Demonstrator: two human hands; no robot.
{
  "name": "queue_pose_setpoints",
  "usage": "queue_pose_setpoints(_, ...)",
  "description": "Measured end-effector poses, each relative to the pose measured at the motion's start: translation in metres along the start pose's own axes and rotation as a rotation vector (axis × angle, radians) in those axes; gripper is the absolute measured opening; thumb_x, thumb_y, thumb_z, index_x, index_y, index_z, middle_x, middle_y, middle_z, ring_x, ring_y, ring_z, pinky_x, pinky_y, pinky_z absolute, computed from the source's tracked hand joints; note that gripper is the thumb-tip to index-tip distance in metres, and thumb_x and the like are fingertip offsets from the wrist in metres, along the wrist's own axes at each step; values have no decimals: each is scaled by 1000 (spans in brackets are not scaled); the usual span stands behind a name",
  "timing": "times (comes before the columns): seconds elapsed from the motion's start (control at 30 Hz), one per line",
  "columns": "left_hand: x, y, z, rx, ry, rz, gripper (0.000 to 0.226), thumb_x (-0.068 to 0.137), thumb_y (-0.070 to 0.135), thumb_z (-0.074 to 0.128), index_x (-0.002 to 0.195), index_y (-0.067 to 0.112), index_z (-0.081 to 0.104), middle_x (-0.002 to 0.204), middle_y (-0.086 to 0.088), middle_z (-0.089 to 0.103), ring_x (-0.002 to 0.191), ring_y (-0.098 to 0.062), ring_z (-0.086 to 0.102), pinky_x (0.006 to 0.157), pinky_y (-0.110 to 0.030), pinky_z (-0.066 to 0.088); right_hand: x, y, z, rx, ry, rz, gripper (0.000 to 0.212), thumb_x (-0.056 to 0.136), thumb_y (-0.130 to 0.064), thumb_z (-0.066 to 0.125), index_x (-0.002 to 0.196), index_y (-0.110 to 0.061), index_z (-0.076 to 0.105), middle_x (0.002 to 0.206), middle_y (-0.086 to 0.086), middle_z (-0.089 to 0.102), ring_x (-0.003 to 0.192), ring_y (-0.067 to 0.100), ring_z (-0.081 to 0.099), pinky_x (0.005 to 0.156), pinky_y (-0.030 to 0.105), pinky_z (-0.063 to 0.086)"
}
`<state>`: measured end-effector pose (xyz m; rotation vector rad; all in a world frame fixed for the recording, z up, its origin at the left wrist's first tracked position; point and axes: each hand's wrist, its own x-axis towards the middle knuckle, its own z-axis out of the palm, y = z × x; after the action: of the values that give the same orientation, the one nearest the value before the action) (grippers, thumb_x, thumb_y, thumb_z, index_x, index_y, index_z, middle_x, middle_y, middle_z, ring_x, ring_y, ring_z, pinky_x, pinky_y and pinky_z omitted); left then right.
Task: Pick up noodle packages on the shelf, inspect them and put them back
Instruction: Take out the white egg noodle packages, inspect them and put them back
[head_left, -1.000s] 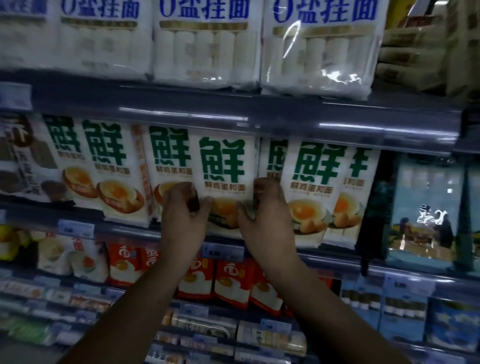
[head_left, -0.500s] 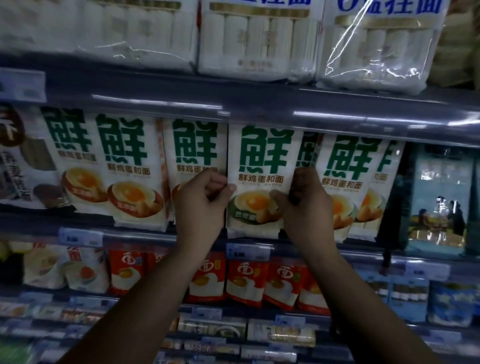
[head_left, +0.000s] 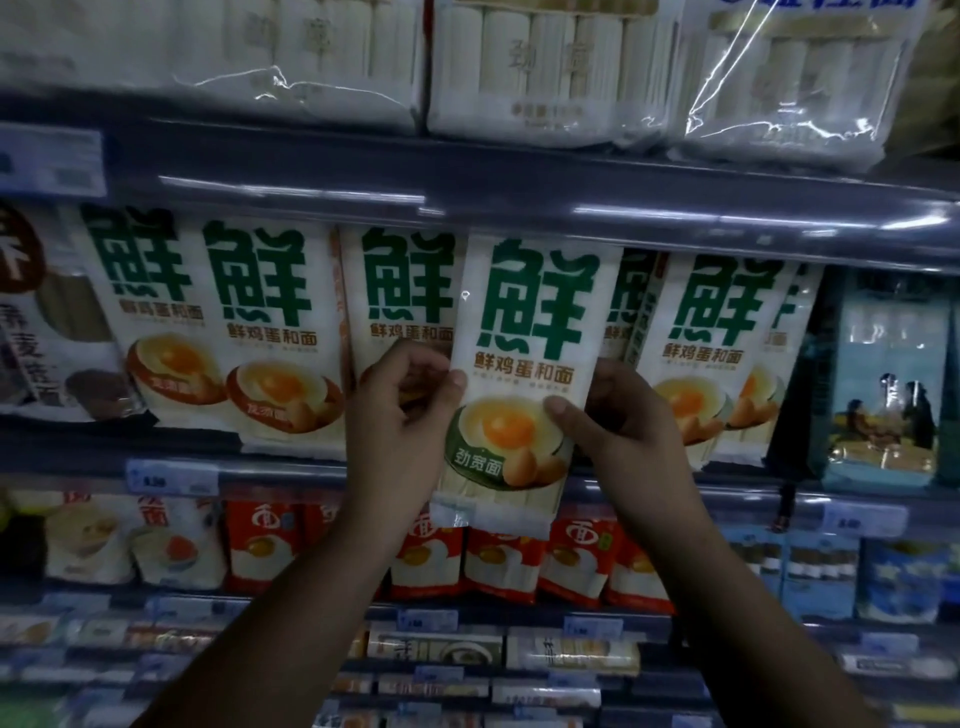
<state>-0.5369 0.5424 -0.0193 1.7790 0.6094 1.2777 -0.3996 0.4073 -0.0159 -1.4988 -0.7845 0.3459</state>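
A white noodle package (head_left: 524, 358) with a large green character and an egg picture is held out in front of the middle shelf (head_left: 519, 218). My left hand (head_left: 410, 415) grips its left edge, thumb on the front. On its right edge my right hand (head_left: 618, 421) holds it the same way, thumb across the egg picture. Its lower end hangs past the shelf rail. Matching packages (head_left: 260, 332) stand in a row behind and to both sides.
Clear bags of white noodle bundles (head_left: 524, 67) fill the shelf above. Red and white packets (head_left: 498, 561) line the shelf below, with blue packs (head_left: 883, 389) at the right. Price tags (head_left: 171, 475) sit on the shelf rails.
Both hands have drawn the package out of the row and toward me; it now stands clear in front of its neighbours. The view has shifted closer and slightly up.
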Motion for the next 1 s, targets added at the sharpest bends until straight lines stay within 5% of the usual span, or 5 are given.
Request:
queue_pose_setpoints(0.23, -16, 1, -6, -170, -358, -353, 41, 82, 23, 81, 120, 26, 67, 108, 10, 79, 96, -4, 75, 84, -32, 61, -25, 14, -7, 133, -150, 117, 36, 90, -22, 72, 123, -12, 69, 118, 11, 79, 107, 30, 78, 95, 58, 61)
queue_pose_setpoints(0.47, -47, 7, 2, -302, -314, -466, 33, 82, 8, 79, 113, 14, 73, 104, -4, 81, 96, -22, 78, 87, -43, 61, -35, 13, -26, 210, -204, 224, 49, 84, -42, 71, 122, -11, 69, 117, 10, 79, 108, 29, 78, 95, 48, 62)
queue_pose_setpoints(0.57, -62, 17, 8, -264, -383, -489, 34, 82, 10, 79, 115, 15, 73, 106, -4, 81, 98, -22, 78, 88, -45, 61, -43, 9, -34, 290, -256, 245, 39, 97, -31, 65, 131, -12, 67, 124, 8, 79, 113, 28, 77, 96, 46, 61)
queue_pose_setpoints(0.83, -65, 51, 0, -192, -382, -549, 40, 86, 56, 60, 105, 25, 77, 108, -2, 80, 103, -21, 76, 95, -48, 55, -71, 15, -74, 227, -343, 207, 29, 102, -17, 61, 126, -3, 71, 119, 15, 80, 111, 37, 76, 99, 60, 59)
queue_pose_setpoints(1.0, -60, 73, 5, -184, -213, -474, 14, 88, 24, 73, 91, 13, 81, 94, -6, 82, 92, -27, 78, 79, -39, 61, -88, 24, -96, 170, -517, 145, 31, 98, -14, 64, 123, 4, 69, 118, 16, 80, 108, 33, 78, 91, 47, 64)
